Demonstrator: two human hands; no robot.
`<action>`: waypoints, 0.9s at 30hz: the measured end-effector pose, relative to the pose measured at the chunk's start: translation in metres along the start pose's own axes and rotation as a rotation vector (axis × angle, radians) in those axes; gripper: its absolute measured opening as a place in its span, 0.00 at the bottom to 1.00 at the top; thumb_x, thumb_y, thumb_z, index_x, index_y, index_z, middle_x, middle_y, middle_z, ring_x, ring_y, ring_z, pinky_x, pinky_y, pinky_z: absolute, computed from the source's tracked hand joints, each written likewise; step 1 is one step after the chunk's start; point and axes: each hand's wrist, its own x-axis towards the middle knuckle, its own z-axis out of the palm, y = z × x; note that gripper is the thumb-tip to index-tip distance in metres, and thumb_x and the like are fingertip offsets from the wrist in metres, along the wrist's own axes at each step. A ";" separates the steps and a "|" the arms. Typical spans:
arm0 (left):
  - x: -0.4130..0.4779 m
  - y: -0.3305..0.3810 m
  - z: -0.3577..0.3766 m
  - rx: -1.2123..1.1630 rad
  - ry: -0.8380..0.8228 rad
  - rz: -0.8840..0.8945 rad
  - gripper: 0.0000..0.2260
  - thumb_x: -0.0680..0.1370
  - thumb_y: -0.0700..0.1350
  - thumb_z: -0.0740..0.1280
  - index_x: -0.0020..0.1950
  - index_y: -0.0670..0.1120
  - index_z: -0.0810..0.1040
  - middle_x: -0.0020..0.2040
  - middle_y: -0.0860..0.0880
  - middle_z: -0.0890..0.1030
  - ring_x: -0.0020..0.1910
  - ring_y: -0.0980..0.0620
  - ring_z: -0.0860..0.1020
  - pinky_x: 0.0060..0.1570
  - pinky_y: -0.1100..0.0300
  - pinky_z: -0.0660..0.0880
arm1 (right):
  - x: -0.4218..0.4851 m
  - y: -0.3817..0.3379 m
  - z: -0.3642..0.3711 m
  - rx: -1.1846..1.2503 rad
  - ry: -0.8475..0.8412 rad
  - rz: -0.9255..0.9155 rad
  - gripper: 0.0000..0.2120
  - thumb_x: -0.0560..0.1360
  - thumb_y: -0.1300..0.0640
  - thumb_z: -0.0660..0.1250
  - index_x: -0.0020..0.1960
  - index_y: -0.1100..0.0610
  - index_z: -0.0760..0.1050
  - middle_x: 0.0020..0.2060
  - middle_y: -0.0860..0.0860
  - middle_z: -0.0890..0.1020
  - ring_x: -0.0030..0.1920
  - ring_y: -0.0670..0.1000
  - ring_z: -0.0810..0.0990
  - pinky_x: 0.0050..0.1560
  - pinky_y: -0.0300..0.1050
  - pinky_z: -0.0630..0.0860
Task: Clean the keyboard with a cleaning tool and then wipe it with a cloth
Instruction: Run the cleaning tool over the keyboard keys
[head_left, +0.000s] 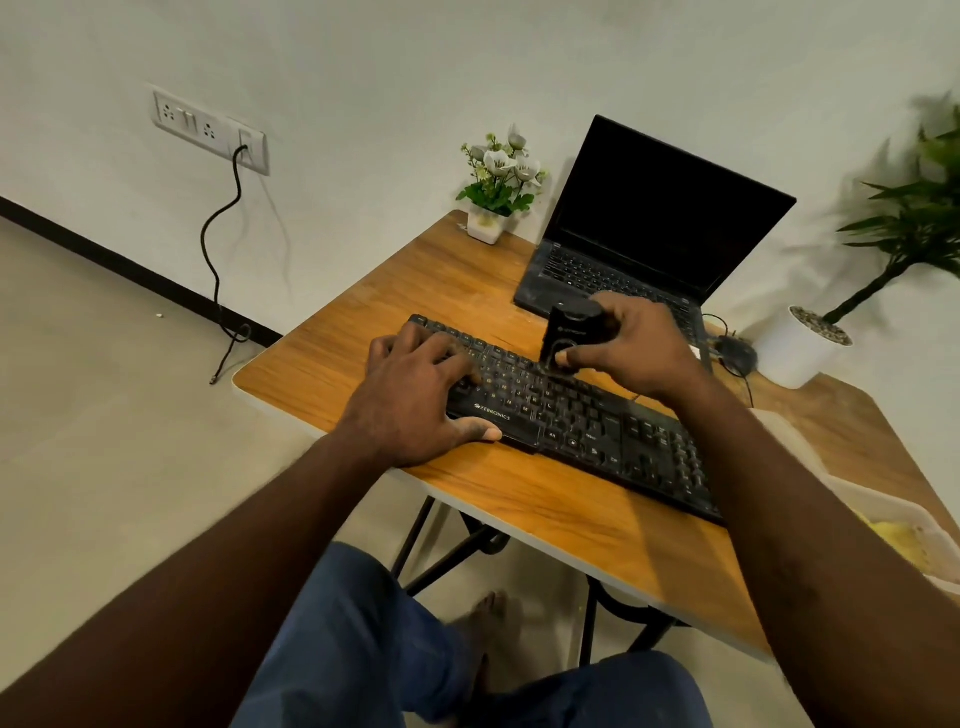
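A black keyboard (597, 431) lies slanted across the wooden table (395, 312). My left hand (415, 395) rests on its left end, fingers spread flat over the keys and thumb at the front edge. My right hand (634, 348) grips a small black cleaning tool (571, 332) and holds it upright, its lower end touching the keys near the keyboard's upper middle. A pale container with a yellow cloth-like thing (904, 535) inside sits at the table's right edge, partly hidden behind my right arm.
An open black laptop (649, 228) stands behind the keyboard. A small white flower pot (493, 202) is at the table's far corner. A black mouse (735, 353) and a white pot with a green plant (810, 343) stand at the right. My knees are under the table.
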 end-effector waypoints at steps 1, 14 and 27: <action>0.001 0.001 0.001 0.005 0.002 0.000 0.36 0.68 0.81 0.59 0.66 0.60 0.75 0.68 0.56 0.72 0.70 0.51 0.62 0.69 0.47 0.60 | 0.008 -0.001 0.006 -0.029 -0.005 -0.010 0.17 0.68 0.54 0.82 0.52 0.48 0.80 0.46 0.42 0.83 0.48 0.44 0.82 0.42 0.37 0.73; 0.002 0.002 0.006 0.012 0.024 0.002 0.34 0.68 0.81 0.60 0.63 0.60 0.75 0.66 0.57 0.73 0.69 0.50 0.63 0.67 0.46 0.63 | -0.008 -0.016 0.014 -0.032 -0.164 -0.032 0.17 0.67 0.54 0.83 0.50 0.46 0.80 0.45 0.43 0.84 0.43 0.40 0.83 0.38 0.31 0.77; 0.000 0.003 0.004 0.021 0.032 0.003 0.33 0.68 0.80 0.61 0.63 0.59 0.75 0.67 0.57 0.73 0.69 0.50 0.63 0.68 0.46 0.63 | -0.042 -0.008 0.009 0.026 -0.189 -0.042 0.17 0.67 0.53 0.82 0.53 0.47 0.81 0.46 0.45 0.85 0.46 0.43 0.84 0.49 0.51 0.84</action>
